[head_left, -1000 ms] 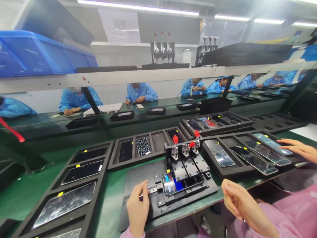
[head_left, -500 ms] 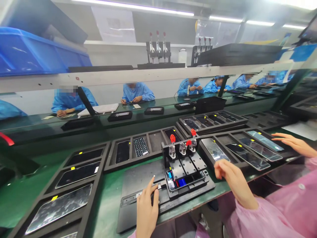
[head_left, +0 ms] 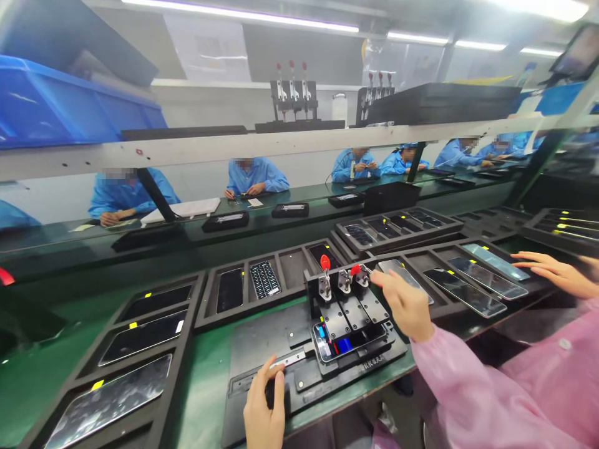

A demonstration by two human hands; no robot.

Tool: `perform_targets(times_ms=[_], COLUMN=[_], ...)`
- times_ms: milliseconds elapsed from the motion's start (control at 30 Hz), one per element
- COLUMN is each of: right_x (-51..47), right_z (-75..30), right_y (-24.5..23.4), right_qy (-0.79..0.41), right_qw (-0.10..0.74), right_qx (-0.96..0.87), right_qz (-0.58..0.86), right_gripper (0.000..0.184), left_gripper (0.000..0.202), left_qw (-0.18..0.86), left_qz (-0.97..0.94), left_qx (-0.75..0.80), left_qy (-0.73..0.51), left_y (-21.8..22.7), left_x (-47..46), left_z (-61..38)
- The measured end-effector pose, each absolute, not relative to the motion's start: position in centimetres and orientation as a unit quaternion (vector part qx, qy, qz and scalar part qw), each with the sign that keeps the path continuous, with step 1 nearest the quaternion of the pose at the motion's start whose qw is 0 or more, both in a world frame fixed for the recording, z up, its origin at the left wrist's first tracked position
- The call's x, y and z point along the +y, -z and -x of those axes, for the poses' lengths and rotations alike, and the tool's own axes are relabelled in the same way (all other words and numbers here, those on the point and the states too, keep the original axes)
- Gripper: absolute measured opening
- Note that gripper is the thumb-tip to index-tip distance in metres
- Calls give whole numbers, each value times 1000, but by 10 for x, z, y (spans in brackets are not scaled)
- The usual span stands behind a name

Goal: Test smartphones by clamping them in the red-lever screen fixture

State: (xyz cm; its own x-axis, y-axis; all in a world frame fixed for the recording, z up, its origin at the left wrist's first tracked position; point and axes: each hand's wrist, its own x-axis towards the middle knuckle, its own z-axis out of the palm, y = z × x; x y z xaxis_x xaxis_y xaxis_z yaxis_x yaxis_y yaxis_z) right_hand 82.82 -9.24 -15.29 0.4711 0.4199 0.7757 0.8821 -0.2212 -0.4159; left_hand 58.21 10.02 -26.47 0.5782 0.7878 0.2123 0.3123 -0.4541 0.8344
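Well, the left hand's fingers (head_left: 274, 377) lay curled together over a slim steel slide tab (head_left: 290, 359); whether they truly pinched it, I could not tell. The right hand's fingers (head_left: 381, 280) were pressed together and stretched out, their tips just beside a red-handled toggle clamp (head_left: 356, 270). Below them sat the phone (head_left: 350, 344), seated in a black fixture (head_left: 304, 377) on the green bench (head_left: 206, 399), its coloured inner parts showing. The step in hand looked like working that clamp and slide around the seated phone, and the next move seemed to call for the right fingertips to settle on the red handle. Foam trays of phone panels (head_left: 449, 305) lay on both sides. At far right, another person's hand (head_left: 552, 271) hovered, spread, over the panels. Blue-gowned workers (head_left: 255, 176) sat across the line.
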Motion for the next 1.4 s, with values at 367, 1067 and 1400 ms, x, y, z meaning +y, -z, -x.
perform_targets(times_ms=[367, 1067, 1400], right_x=[-103, -112, -56], right_z=[-819, -790, -821], right_y=[211, 188, 144], right_qy=[219, 299, 334], right_qw=[106, 492, 443], right_qx=[-455, -377, -429], right_qz=[857, 726, 713], right_gripper=[61, 40, 8], left_gripper=[30, 67, 52], left_qw=[308, 177, 227], left_qz=[-830, -959, -921], left_qx=[282, 130, 194], left_qy=[-370, -177, -251], left_y=[270, 233, 241], left_x=[96, 91, 106], left_z=[-582, -626, -587])
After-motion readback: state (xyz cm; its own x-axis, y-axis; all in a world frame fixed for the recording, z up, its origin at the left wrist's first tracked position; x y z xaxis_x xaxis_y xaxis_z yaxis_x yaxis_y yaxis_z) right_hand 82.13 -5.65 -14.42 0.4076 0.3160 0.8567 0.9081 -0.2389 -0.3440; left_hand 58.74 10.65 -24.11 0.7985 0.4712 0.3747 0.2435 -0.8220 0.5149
